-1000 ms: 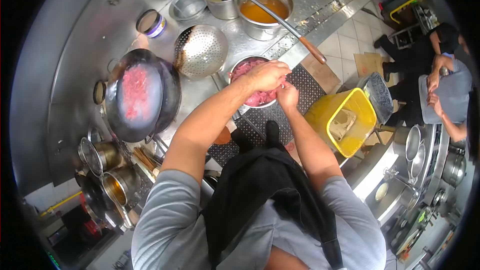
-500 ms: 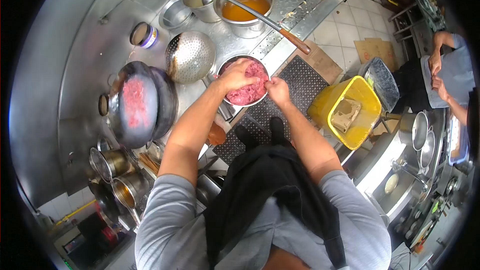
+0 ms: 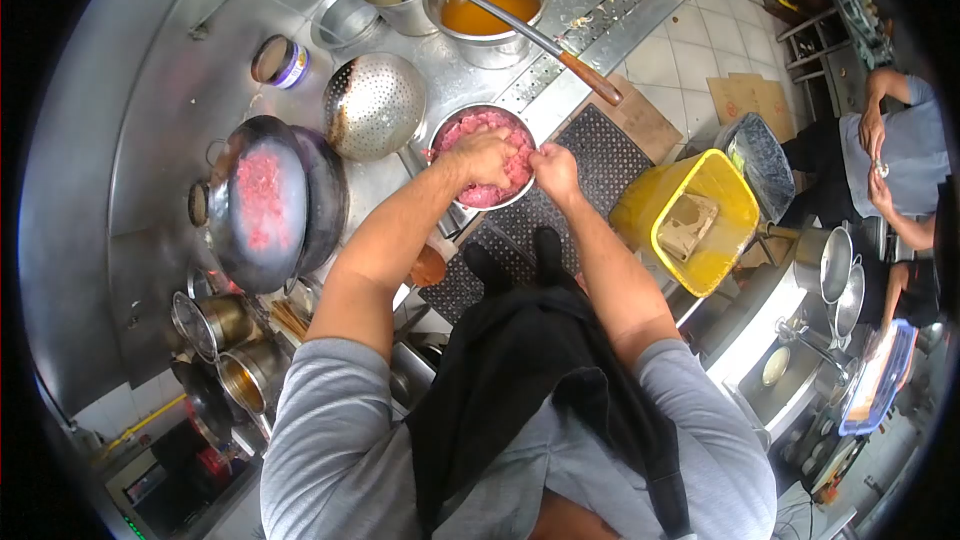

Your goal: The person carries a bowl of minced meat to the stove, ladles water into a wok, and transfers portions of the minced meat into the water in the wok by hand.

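A round metal bowl (image 3: 443, 125) filled with raw pink meat (image 3: 487, 196) is in front of me at the counter's edge. My left hand (image 3: 484, 157) is in the meat, its fingers curled and partly buried in it. With closed fingers, my right hand (image 3: 554, 171) grips the bowl's right rim. Left of the bowl sits a perforated metal strainer (image 3: 385, 105). Farther left, a dark wok (image 3: 240, 240) holds more pink meat (image 3: 262, 195) in a cloudy, pale area.
A pot of orange liquid (image 3: 490, 10) stands at the back, with a ladle (image 3: 535, 37) across it, its wooden handle overhanging the counter. A yellow bin (image 3: 705, 225) is on the floor at right. Another person (image 3: 895, 155) stands at far right.
The bowl shows more fully than at first. My left hand has moved left off the bowl's right side and sunk into the meat. A blue tray has come into view at right.
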### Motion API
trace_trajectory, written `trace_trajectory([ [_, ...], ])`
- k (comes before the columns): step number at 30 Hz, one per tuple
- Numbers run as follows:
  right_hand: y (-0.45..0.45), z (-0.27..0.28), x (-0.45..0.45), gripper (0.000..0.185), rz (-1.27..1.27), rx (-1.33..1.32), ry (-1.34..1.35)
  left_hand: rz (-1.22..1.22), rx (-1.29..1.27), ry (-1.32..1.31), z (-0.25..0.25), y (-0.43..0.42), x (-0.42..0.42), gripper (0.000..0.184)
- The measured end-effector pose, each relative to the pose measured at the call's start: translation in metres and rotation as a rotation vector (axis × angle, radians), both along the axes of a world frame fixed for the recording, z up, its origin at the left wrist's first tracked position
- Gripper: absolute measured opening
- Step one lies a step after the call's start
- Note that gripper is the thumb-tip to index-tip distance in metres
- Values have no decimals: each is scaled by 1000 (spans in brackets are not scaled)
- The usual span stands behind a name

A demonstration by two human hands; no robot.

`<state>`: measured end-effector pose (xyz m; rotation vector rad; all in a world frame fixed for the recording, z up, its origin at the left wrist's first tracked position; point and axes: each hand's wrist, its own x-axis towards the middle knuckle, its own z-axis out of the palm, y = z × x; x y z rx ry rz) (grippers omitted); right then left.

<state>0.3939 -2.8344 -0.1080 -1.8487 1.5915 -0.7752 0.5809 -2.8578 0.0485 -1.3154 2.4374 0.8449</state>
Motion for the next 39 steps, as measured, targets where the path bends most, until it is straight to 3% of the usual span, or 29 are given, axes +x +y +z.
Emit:
trace_trajectory([
  [2, 1, 17, 3, 18, 3, 30, -2, -17, -14, -31, -3, -1, 4, 57],
  [4, 7, 84, 14, 18, -227, 436, -340, -158, -89, -37, -19, -5, 18, 54],
  [6, 8, 92, 15, 18, -246, 464, -362, -154, -94, 2, -13, -7, 28, 53],
  [11, 9, 88, 14, 18, -262, 477, -399, -38, -33, 119, 6, -7, 62, 54],
  [13, 8, 87, 14, 19, -228, 399, -315, 164, -9, 267, 20, -3, 70, 54],
  [19, 19, 85, -3, 16, -271, 464, -458, 354, 54, 500, 52, -7, 62, 48],
  [22, 15, 71, 12, 13, -175, 430, -555, 450, 97, 612, 66, -2, 69, 42],
  [23, 15, 62, 9, 13, -146, 396, -603, 402, 5, 748, 52, -2, 78, 42],
  [25, 14, 73, 8, 16, -135, 438, -507, 440, 21, 675, 36, -8, 96, 42],
  [26, 15, 86, 14, 20, -178, 473, -545, 459, 26, 671, 57, 1, 105, 42],
  [28, 10, 57, 10, 20, -153, 439, -614, 483, 24, 671, 92, 10, 121, 42],
  [30, 10, 56, 8, 21, -149, 446, -604, 587, 125, 1081, 108, 19, 152, 45],
  [31, 11, 55, 7, 21, -159, 491, -611, 733, 282, 1149, 135, 32, 165, 50],
  [32, 9, 55, 7, 21, -169, 530, -620, 757, 171, 1187, 140, 39, 184, 52],
  [33, 9, 56, 6, 21, -167, 532, -616, 795, 292, 1119, 155, 47, 211, 58],
  [36, 9, 56, 4, 15, -130, 513, -598, 910, 143, 941, 162, 72, 283, 55],
  [39, 10, 53, 5, 15, -158, 542, -645, 1026, 39, 680, 126, 95, 351, 31],
])
